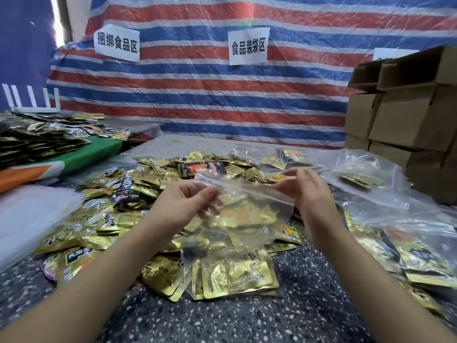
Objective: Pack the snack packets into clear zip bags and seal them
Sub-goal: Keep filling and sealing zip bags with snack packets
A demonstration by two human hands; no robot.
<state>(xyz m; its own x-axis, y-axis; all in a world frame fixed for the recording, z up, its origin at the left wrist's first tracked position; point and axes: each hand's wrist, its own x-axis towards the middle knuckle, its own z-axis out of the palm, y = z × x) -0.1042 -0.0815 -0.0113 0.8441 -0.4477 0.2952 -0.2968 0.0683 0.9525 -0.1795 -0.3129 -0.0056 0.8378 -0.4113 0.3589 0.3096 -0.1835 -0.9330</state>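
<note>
I hold a clear zip bag [247,219] in the air between both hands, above the table. Several gold snack packets [237,276] sit in its lower part. My left hand [190,201] pinches the bag's top edge on the left. My right hand [304,186] pinches the zip strip near the right end. A big heap of loose gold and black snack packets [148,184] covers the speckled table [247,323] under and behind the bag.
Filled clear zip bags [358,179] lie at the right, with more bagged packets [425,258] nearer me. Stacked cardboard boxes [408,115] stand at the far right. A second heap of packets [37,139] lies on a green cloth at the left. A striped tarp with paper signs hangs behind.
</note>
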